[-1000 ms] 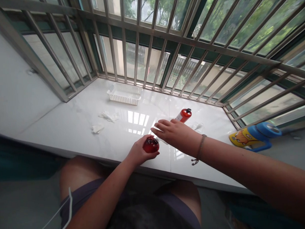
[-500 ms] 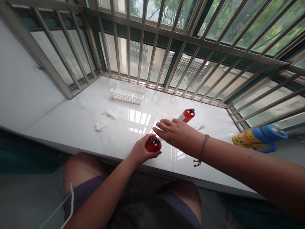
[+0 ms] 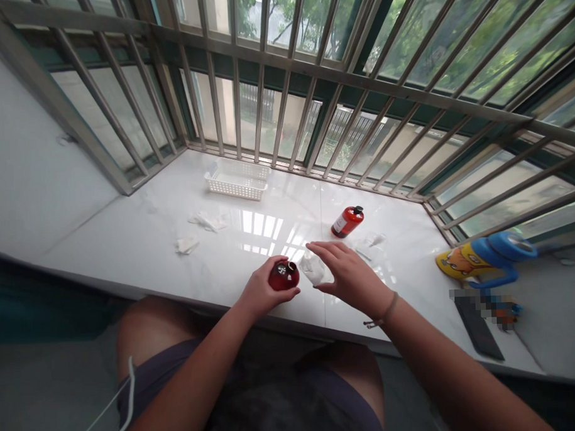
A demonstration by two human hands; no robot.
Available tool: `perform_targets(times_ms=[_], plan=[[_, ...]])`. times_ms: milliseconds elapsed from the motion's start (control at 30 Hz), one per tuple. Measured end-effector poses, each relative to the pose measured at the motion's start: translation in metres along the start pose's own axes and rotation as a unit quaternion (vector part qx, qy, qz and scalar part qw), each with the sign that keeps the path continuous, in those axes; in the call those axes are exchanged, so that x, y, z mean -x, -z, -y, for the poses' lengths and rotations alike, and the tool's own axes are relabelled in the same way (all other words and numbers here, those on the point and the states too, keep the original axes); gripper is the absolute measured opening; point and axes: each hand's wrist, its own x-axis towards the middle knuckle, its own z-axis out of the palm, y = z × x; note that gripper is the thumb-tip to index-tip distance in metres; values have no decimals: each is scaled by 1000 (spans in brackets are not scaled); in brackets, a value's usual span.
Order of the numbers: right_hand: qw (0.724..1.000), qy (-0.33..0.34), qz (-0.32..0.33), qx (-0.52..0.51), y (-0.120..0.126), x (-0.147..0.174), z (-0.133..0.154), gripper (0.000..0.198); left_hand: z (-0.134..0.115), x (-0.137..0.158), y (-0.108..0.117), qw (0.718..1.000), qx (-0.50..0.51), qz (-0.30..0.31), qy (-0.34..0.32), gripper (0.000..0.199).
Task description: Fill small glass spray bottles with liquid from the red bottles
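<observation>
My left hand [image 3: 264, 287] is wrapped round a dark red bottle [image 3: 283, 280], thumb and fingers on either side of it. The bottle's neck tilts up toward the right. Just right of it, my right hand [image 3: 343, 267] is curved with thumb and fingers apart. A whitish, crumpled-looking piece [image 3: 312, 268] shows between the fingertips; whether it is tissue or clear plastic, and whether the fingers touch it, I cannot tell. A second red bottle [image 3: 348, 222] with a black cap and white label is on the white counter [image 3: 213, 256] beyond my right hand.
Near the window bars [image 3: 274, 103] sits a white perforated basket [image 3: 237, 187]. Crumpled white tissues [image 3: 206, 221] lie on the left. A blue and yellow flask [image 3: 482, 258] and a flat black object [image 3: 477, 328] are at the right, beside a blurred-out patch.
My right hand has drawn back and turned, from stretched flat to curved, uncovering the whitish piece and the second bottle. My left hand keeps its bottle, its neck now more visible.
</observation>
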Motion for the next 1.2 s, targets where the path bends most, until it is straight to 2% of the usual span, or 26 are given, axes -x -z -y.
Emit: perform_targets(times_ms=[100,233,367,500,600,633,700,767,833,900,967,1100,1200], plan=[[990,-101,-53,-82,-32,28,-5,96,5,0,3,999,-3,-28,18,74],[957,-205,-74,-193,-73,58,-9,93,15,-6,4,997,-6,-77,14,82],[930,-246,-91,-257,-97,69,-10,92,24,-16,6,993,-18,-113,-4,83],[927,-242,-101,-270,-107,74,-13,97,26,-18,7,988,-68,-138,-31,99],[936,-228,-115,-243,-105,86,-19,104,15,-8,6,963,-140,-194,-122,109],[940,-220,-127,-229,-103,92,-23,100,9,-2,6,949,-160,-214,-168,105],[944,-209,-172,-188,-99,103,-32,78,-4,11,2,923,-184,-229,-249,80],[939,-230,-228,-118,-95,114,-44,54,-18,23,-7,917,-194,-181,-298,47],[921,-288,-258,-34,-93,120,-58,45,-27,30,-19,918,-196,-91,-331,35],[903,-353,-245,27,-93,122,-71,46,-30,32,-34,920,-202,-17,-337,39],[896,-387,-212,43,-94,121,-81,44,-29,29,-50,923,-223,25,-314,41],[908,-377,-180,15,-97,116,-90,22,-20,21,-73,917,-277,68,-280,44],[910,-370,-187,-15,-98,113,-88,20,-12,18,-81,909,-312,72,-268,46]])
